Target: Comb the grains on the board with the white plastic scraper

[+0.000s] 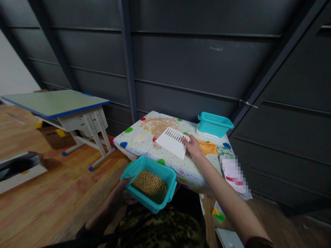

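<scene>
My left hand [124, 191] grips a teal plastic box [137, 169] filled with small yellowish beans, held just below the near edge of a small table [137, 139] covered with a dotted cloth. My right hand [191, 145] reaches over the table and pinches the right edge of a white slotted scraper [171, 142] lying flat on the cloth. A patch of pale grain [158, 124] is spread on the cloth beyond the scraper.
A second teal box [214, 124] stands on a white lid at the table's far right corner. A green-topped desk [55, 102] stands to the left on the wooden floor. A dark panelled wall runs behind. Papers [234, 174] hang off the table's right side.
</scene>
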Available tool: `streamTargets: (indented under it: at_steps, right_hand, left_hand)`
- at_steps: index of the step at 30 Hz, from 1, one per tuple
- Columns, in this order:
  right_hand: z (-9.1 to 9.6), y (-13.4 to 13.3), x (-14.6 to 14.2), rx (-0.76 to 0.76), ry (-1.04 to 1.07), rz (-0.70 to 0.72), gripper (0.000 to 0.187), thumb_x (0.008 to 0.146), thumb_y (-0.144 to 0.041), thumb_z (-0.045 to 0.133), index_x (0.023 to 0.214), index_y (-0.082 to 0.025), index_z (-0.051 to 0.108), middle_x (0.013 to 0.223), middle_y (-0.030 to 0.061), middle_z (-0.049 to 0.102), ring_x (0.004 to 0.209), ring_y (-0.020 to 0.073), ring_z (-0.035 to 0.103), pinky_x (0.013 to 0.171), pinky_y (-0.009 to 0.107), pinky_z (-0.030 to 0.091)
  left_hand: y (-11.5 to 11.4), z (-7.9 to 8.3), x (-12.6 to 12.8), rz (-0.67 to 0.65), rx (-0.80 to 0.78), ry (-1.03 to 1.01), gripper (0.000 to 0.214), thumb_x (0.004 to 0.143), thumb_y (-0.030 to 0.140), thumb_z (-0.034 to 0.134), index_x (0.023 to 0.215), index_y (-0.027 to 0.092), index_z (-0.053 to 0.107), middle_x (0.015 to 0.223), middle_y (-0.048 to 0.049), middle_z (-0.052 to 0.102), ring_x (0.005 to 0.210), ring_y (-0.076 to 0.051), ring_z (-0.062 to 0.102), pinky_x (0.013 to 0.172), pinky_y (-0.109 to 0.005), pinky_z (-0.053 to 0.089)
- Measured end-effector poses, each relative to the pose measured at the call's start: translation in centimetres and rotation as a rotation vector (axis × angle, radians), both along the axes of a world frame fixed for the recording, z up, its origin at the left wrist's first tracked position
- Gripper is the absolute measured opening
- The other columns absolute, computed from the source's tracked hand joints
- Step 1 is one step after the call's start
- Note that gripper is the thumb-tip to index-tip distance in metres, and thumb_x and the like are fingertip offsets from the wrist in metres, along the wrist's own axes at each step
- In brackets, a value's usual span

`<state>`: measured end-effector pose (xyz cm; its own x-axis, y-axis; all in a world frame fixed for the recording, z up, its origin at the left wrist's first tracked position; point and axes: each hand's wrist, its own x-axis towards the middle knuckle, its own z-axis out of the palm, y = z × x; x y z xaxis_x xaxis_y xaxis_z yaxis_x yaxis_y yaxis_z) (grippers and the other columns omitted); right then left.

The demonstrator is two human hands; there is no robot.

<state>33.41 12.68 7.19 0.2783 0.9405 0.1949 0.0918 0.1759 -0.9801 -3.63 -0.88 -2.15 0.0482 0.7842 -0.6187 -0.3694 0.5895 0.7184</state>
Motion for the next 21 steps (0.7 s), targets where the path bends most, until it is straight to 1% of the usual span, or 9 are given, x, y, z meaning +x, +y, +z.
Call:
streamTargets:
  at_steps: [3, 7, 10, 14, 18, 21]
  right_hand:
    - [0.0, -0.2, 0.0, -0.004, -0.013, 0.036, 0.062, 0.067, -0.078, 0.088, 0.097, -0.028, 0.066, 0.078, -0.0007, 0.073, 0.066, 0.0213, 0.065, 0.056, 0.031, 0.051]
    - [0.0, -0.4, 0.0, -0.008, -0.045, 0.06, 0.064, 0.067, -0.08, 0.088, 0.098, -0.028, 0.067, 0.076, -0.0015, 0.072, 0.066, 0.0207, 0.065, 0.055, 0.03, 0.05]
    - [0.1, -0.5, 0.1, -0.005, -0.034, 0.083, 0.066, 0.066, -0.081, 0.088, 0.098, -0.028, 0.067, 0.076, -0.0014, 0.072, 0.066, 0.0206, 0.065, 0.056, 0.029, 0.05]
    - [0.2, -0.6, 0.0, -0.013, -0.032, 0.079, 0.065, 0.068, -0.08, 0.089, 0.101, -0.028, 0.069, 0.075, -0.0016, 0.071, 0.067, 0.0215, 0.065, 0.055, 0.03, 0.05]
    - [0.2, -0.7, -0.1, -0.024, -0.046, 0.094, 0.061, 0.069, -0.077, 0.089, 0.099, -0.029, 0.069, 0.074, -0.002, 0.069, 0.067, 0.0218, 0.065, 0.055, 0.03, 0.049]
    - [0.3, -0.8, -0.2, -0.032, -0.031, 0.111, 0.06, 0.069, -0.076, 0.089, 0.099, -0.029, 0.069, 0.075, -0.0017, 0.069, 0.068, 0.0217, 0.065, 0.056, 0.03, 0.049]
  left_hand:
    - [-0.2, 0.7, 0.4, -0.004, 0.036, 0.051, 0.055, 0.092, 0.047, 0.078, 0.136, 0.021, 0.057, 0.087, -0.0026, 0.077, 0.07, -0.031, 0.082, 0.064, -0.042, 0.073]
    - [-0.3, 1.6, 0.9, -0.005, -0.022, 0.106, 0.046, 0.099, 0.043, 0.071, 0.136, 0.02, 0.055, 0.083, -0.0012, 0.075, 0.061, -0.028, 0.079, 0.061, -0.042, 0.072]
    - [-0.4, 1.9, 1.0, 0.018, 0.016, 0.112, 0.043, 0.1, 0.042, 0.07, 0.134, 0.022, 0.054, 0.082, -0.0004, 0.075, 0.06, -0.027, 0.079, 0.059, -0.04, 0.072]
    - [-0.1, 1.4, 0.8, -0.013, -0.011, 0.079, 0.045, 0.099, 0.043, 0.071, 0.133, 0.021, 0.053, 0.082, -0.0014, 0.076, 0.064, -0.03, 0.081, 0.063, -0.044, 0.073]
    - [0.3, 0.5, 0.2, -0.018, -0.025, 0.045, 0.055, 0.096, 0.045, 0.075, 0.14, 0.021, 0.052, 0.087, -0.0012, 0.078, 0.065, -0.031, 0.082, 0.065, -0.045, 0.074]
    - [0.4, 0.3, 0.1, -0.015, -0.036, 0.033, 0.06, 0.094, 0.044, 0.076, 0.144, 0.019, 0.052, 0.085, -0.0015, 0.077, 0.063, -0.03, 0.08, 0.065, -0.046, 0.074]
